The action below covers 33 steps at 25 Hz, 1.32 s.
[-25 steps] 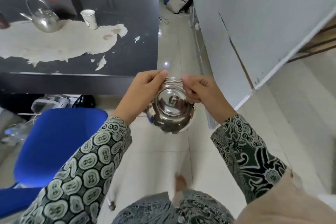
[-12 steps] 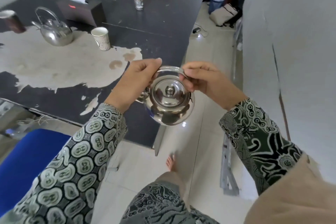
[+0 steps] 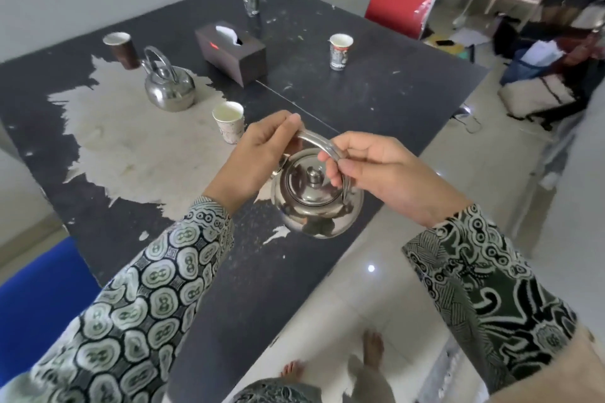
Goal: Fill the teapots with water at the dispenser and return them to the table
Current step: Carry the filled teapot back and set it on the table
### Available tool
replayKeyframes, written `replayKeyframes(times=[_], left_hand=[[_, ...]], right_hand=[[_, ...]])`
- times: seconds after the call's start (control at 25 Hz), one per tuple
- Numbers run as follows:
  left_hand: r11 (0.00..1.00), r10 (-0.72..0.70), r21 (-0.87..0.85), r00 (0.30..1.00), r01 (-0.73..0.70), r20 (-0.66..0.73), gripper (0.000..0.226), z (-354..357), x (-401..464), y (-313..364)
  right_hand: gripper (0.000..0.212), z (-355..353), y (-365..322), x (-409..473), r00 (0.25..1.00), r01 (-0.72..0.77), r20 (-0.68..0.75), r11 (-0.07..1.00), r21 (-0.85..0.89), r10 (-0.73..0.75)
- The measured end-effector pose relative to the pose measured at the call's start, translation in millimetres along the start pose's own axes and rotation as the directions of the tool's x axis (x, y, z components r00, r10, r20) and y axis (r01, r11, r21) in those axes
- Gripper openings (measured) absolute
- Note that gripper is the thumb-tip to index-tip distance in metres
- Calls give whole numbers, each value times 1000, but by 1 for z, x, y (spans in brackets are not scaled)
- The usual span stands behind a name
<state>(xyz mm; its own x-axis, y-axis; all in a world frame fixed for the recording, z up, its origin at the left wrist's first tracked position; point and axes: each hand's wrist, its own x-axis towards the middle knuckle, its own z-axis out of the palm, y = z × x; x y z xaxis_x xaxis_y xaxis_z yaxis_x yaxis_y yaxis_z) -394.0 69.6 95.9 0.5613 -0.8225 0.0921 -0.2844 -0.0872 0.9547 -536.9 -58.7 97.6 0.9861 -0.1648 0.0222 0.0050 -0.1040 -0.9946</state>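
- Fingers of the left hand (image 3: 258, 157) and right hand (image 3: 376, 170) are both closed on the arched handle (image 3: 319, 143) of the steel teapot (image 3: 316, 199), lid on.
- It hangs in the air over the black table (image 3: 376, 82), at its near right edge.
- Second teapot (image 3: 168, 85) stands on the worn pale patch toward the left edge, a paper cup (image 3: 229, 121) just beside it.

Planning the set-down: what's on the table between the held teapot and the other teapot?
Head view: one white paper cup stands between the held teapot and the other teapot; otherwise only the table's worn pale patch.
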Motion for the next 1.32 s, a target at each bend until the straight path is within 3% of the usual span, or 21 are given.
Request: replayKeyframes(times=[0.08, 0.2, 0.36, 0.48, 0.64, 0.76, 1.08, 1.32], left_hand=[[1000, 22, 7, 991, -22, -136, 28, 17, 20, 1], [997, 22, 81, 943, 5, -332, 41, 43, 50, -1], [972, 32, 222, 900, 72, -435, 53, 81, 81, -2], [920, 69, 372, 887, 120, -457, 52, 97, 114, -3], [878, 110, 465, 898, 113, -426, 58, 101, 162, -3], [843, 166, 524, 865, 125, -473, 63, 101, 212, 6], [639, 337, 760, 844, 121, -418, 63, 93, 339, 25], [553, 270, 799, 857, 235, -439, 69, 81, 431, 7]], right_hand=[[19, -31, 0, 20, 998, -9, 63, 996, 91, 4], [18, -84, -2, 56, 988, 4, 154, 987, 164, -30], [18, -147, -10, 105, 974, 30, 213, 973, 230, -80], [18, -188, -19, 147, 972, 23, 215, 947, 321, -97], [18, -227, -36, 201, 970, 42, 210, 931, 364, -126], [18, -256, -48, 240, 966, 24, 227, 915, 403, -125], [17, -326, -74, 340, 950, 39, 259, 892, 451, -172], [20, -369, -67, 430, 945, -7, 302, 912, 409, -128]])
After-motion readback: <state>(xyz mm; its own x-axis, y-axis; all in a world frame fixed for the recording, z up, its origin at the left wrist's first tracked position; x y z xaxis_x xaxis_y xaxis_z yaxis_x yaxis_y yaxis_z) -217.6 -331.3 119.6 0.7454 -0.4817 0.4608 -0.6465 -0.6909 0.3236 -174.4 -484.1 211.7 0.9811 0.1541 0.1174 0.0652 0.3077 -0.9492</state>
